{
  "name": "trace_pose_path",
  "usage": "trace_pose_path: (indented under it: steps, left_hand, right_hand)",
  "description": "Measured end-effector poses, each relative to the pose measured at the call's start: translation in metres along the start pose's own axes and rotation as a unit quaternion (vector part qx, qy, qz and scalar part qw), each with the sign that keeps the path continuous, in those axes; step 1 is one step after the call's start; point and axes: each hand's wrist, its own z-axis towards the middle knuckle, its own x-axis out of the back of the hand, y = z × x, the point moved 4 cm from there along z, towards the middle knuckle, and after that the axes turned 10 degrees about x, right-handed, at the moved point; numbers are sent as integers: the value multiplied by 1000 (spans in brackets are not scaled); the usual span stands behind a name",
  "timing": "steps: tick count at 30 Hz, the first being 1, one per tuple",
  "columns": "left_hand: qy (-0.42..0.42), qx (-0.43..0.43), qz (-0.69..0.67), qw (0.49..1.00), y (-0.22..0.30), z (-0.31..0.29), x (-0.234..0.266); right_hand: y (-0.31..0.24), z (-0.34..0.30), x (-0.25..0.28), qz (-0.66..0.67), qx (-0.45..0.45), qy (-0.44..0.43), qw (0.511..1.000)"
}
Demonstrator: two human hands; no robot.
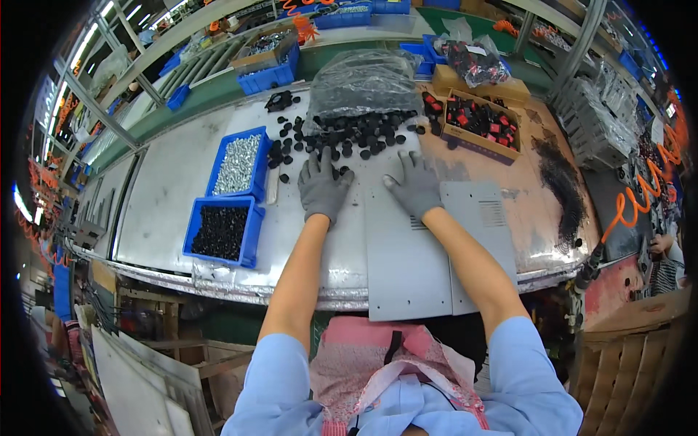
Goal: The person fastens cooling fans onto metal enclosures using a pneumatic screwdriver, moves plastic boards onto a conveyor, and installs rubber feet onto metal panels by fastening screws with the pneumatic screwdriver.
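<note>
Black caps (349, 136), too many to count, lie spread on the worktable (163, 203). Left hand (324, 187) open at pile's near edge; right hand (416, 185) open over two grey panels' (407, 269) far end. One white label (476, 50), unreadable.

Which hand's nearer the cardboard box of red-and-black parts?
Right. The right hand is left of and closer in than the cardboard box, not touching it; the left hand is farther left, by the loose black parts.
</note>
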Motion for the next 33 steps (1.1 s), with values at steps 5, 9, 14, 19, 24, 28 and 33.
trace_pose_path:
  steps: [5,9,14,19,24,28,33]
  left_hand:
    - [-38,18,21,999,18,13,2]
    - [-10,5,23,1000,14,23,0]
    - [-13,12,-12,1000,13,25,4]
    - [-4,24,-28,999,15,22,-1]
    - [43,52,-180,981,2,23,-2]
    - [58,94,-233,966,-8,29,1]
    - [75,71,-210,972,-7,26,4]
  right_hand:
    - [-2,59,-14,3,-35,5,999]
    - [-12,74,-21,-9,-6,-15,1000]
    - [-26,70,-25,-28,146,4,989]
    - [-26,77,-25,-52,153,20,987]
    - [-29,75,-25,-32,80,-17,996]
    - [-19,78,-32,-60,104,-2,993]
    - [-13,78,-39,-49,110,16,993]
